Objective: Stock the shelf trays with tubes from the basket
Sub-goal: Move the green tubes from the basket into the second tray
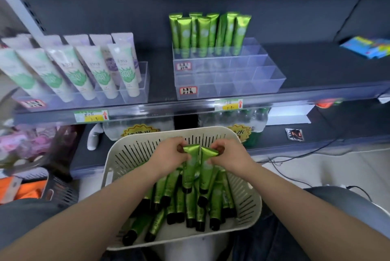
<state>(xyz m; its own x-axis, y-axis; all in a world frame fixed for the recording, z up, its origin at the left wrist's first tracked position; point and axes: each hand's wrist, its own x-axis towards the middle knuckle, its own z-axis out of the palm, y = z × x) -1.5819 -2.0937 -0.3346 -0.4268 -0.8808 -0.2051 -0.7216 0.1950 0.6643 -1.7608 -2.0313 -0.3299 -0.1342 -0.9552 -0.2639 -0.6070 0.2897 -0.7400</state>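
Note:
A cream slotted basket (pixel 126 155) sits in front of me, holding several green tubes with black caps (pixel 179 206). My left hand (pixel 168 155) pinches the crimped end of one green tube (pixel 190 168), lifted cap-down above the pile. My right hand (pixel 230 155) pinches the crimped end of a second green tube (pixel 205 173) right beside it. On the shelf above stands a clear stepped tray (pixel 263 79); several green tubes (pixel 207 32) stand upright in its back row, and its front rows hold nothing.
A second clear tray (pixel 135 96) at the left holds white tubes (pixel 95 70) leaning back. Price tags run along the shelf edge (pixel 190 106). A blue packet (pixel 367 47) lies far right on the shelf. Black cables cross the floor at right; an orange-filled dark crate (pixel 52 189) stands left.

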